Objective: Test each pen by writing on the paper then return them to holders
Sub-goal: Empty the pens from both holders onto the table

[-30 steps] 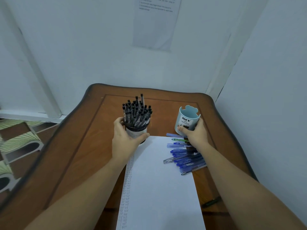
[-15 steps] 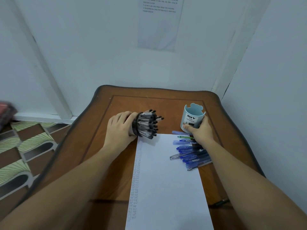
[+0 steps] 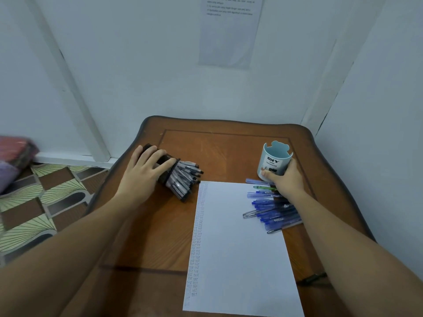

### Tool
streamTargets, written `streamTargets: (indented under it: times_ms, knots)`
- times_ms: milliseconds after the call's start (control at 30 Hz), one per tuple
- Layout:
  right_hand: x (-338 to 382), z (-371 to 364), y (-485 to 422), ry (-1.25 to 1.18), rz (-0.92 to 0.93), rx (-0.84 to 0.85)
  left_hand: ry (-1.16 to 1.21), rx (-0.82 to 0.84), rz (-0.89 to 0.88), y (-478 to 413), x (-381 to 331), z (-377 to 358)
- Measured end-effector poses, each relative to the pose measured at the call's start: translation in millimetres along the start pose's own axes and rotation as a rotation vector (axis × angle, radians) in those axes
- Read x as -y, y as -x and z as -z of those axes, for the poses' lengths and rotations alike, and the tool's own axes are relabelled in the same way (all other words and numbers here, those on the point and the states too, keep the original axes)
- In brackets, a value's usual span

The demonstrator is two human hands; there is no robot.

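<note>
Left of the paper (image 3: 240,236), my left hand (image 3: 143,177) is clasping the tipped black holder (image 3: 169,170); my right hand (image 3: 288,181) is gripping the blue cup (image 3: 273,161); I am favouring a gentle, low pour.

Looks like a home room corner. Wooden side table (image 3: 229,152) against white walls (image 3: 137,65), patterned floor tiles (image 3: 45,202), taped notice (image 3: 229,37).

The brown wooden table (image 3: 217,152) under both hands has a smooth, semi-gloss varnish with visible grain. Between the hands lies a matt white paper sheet (image 3: 240,248). The right hand (image 3: 288,180) grips a smooth pale blue plastic cylindrical holder (image 3: 273,164); glossy translucent blue plastic pens (image 3: 274,213) lie by its wrist. The left hand (image 3: 142,177) holds a matt black cylindrical holder (image 3: 148,147) of grey plastic pens (image 3: 183,179).
</note>
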State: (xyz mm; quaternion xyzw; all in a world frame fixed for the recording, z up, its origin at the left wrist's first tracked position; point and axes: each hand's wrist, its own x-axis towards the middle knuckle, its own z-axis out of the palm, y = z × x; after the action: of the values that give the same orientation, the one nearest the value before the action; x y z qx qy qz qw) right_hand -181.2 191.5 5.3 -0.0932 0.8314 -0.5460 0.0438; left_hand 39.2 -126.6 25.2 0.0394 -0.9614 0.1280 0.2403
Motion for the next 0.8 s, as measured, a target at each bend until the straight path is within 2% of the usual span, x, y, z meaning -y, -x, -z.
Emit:
streamTargets:
  times_ms: [133, 400, 600, 800]
  knots:
    - [-1.5, -0.5, -0.8, 0.009, 0.000, -0.002, -0.017, -0.004, -0.051, 1.1, 17.2, 7.8]
    - [2.0, -0.9, 1.9, 0.022, -0.005, -0.002, -0.033, 0.003, -0.045, 17.3, 42.4, 7.5]
    - [3.5, -1.7, 2.8, 0.020, -0.011, -0.003, 0.022, 0.086, -0.035, 6.8, 21.4, 10.6]
    - [2.8, -0.1, 0.5, 0.018, -0.010, 0.001, -0.019, 0.113, -0.025, 9.1, 33.4, 9.4]
